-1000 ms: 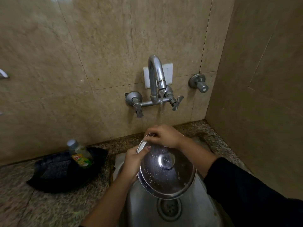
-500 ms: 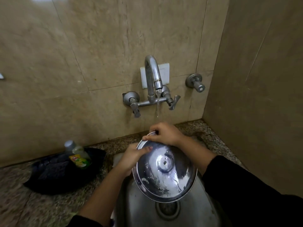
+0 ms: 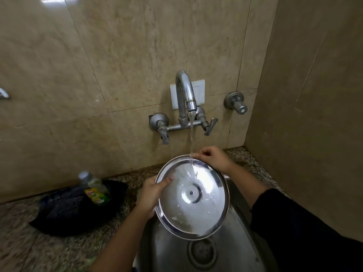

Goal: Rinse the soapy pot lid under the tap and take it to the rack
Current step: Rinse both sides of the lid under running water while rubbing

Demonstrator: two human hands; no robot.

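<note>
Water now hits the lid (image 3: pixel 191 197), hands unmoved.

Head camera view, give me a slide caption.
Two hands, left hand and right hand, tilt round steel pot lid under running wall tap.

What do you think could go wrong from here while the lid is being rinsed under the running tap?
1. The pot lid is wet and held only at its rim by the left hand and the right hand; the grip could slip and drop it into the sink.
2. The water stream strikes near the upper rim, so it may splash onto the counter.
3. White residue near the lower edge might stay unrinsed unless the lid is turned.
</note>
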